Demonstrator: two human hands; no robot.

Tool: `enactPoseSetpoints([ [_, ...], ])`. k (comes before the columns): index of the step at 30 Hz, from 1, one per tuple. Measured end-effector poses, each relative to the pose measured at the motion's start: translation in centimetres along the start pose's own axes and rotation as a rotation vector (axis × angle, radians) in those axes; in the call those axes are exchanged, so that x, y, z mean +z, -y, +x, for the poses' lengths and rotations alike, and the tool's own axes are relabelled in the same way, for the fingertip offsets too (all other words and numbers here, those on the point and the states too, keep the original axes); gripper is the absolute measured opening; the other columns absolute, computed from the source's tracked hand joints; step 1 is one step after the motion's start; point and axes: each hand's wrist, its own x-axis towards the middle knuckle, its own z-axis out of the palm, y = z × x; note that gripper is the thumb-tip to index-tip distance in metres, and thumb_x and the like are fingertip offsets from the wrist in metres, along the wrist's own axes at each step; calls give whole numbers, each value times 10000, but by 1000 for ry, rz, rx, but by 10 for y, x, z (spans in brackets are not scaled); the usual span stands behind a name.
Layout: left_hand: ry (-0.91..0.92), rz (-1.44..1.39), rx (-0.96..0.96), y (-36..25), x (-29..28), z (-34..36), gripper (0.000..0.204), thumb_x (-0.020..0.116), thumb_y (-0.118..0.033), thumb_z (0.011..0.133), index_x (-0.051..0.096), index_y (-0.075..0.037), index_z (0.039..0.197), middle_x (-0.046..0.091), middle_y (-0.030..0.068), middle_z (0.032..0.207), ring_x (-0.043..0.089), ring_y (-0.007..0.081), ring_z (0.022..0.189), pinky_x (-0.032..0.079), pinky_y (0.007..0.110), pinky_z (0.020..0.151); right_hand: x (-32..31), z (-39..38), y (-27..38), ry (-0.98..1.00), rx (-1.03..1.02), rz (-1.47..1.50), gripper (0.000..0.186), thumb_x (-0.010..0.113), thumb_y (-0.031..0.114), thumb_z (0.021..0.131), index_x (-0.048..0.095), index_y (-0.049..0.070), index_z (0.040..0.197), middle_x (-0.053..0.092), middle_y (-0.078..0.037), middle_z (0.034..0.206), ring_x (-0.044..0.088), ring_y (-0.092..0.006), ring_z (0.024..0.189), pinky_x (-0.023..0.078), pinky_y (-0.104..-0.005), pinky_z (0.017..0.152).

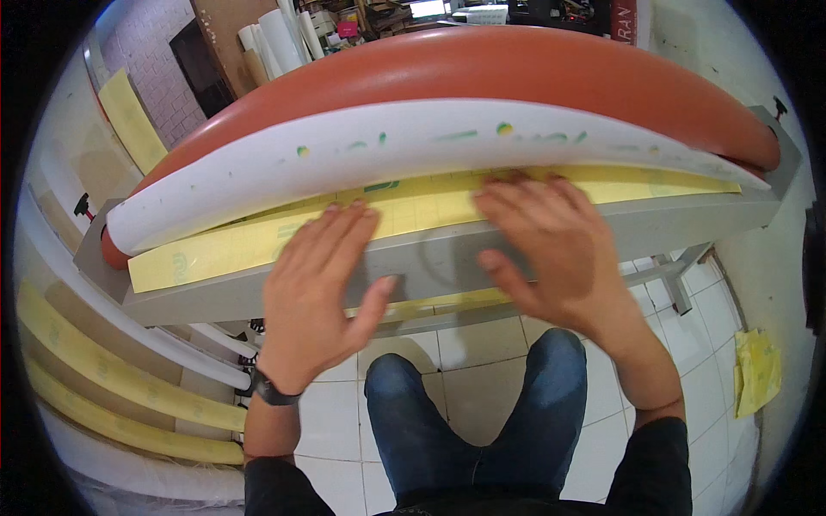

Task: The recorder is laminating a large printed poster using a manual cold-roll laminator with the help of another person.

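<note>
A long strip of yellow backing paper lies along the grey metal bed in front of me. My left hand rests its outstretched fingertips on the strip left of centre, thumb held apart. Farther right, my right hand reaches over the same strip with fingers extended, slightly blurred; its fingertips come close to the lower edge of a white sheet. That sheet bears small green and yellow marks and curves up against a large orange-red roller. Neither hand grips anything.
Rolls of white and yellow material lie stacked at the left. Red-and-black knobs stick out by the roller's ends. Crumpled yellow paper is at the right wall. White tubes stand behind the roller. My knees are below the bed.
</note>
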Motion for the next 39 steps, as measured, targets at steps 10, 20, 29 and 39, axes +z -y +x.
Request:
enactPoseSetpoints([
  [10, -192, 19, -538, 169, -54, -126, 497, 308, -346, 1027, 598, 10, 1218, 596, 167, 1250, 526, 285, 1205, 346, 371, 1050, -76, -94, -140, 37, 367, -213, 356, 435, 252, 949, 603, -16, 1113, 627, -181, 1046, 548, -363, 1031, 334, -442, 1012],
  [20, -237, 69, -785, 316, -83, -211, 518, 323, -346, 1024, 568, 70, 1210, 604, 187, 1221, 539, 265, 1154, 361, 335, 1010, -115, -171, -261, -185, 583, -190, 517, 324, 387, 1020, 595, -37, 1139, 593, -191, 1181, 505, -329, 1171, 318, -361, 1041],
  [29, -240, 84, -793, 350, -89, -232, 502, 348, -331, 1017, 495, 66, 1286, 551, 192, 1271, 514, 283, 1181, 345, 360, 1037, -160, -228, -360, -294, 731, -319, 520, 316, 389, 1023, 615, -10, 1171, 600, -183, 1209, 548, -304, 1135, 374, -343, 994],
  [39, -404, 167, 3, 31, 53, -46, 443, 489, -256, 876, 579, -9, 1233, 603, 151, 1197, 529, 343, 1144, 344, 496, 1009, -16, -120, -80, -541, 59, -195, 360, 594, 184, 800, 583, -8, 1105, 595, -166, 1123, 559, -335, 1039, 422, -452, 920],
])
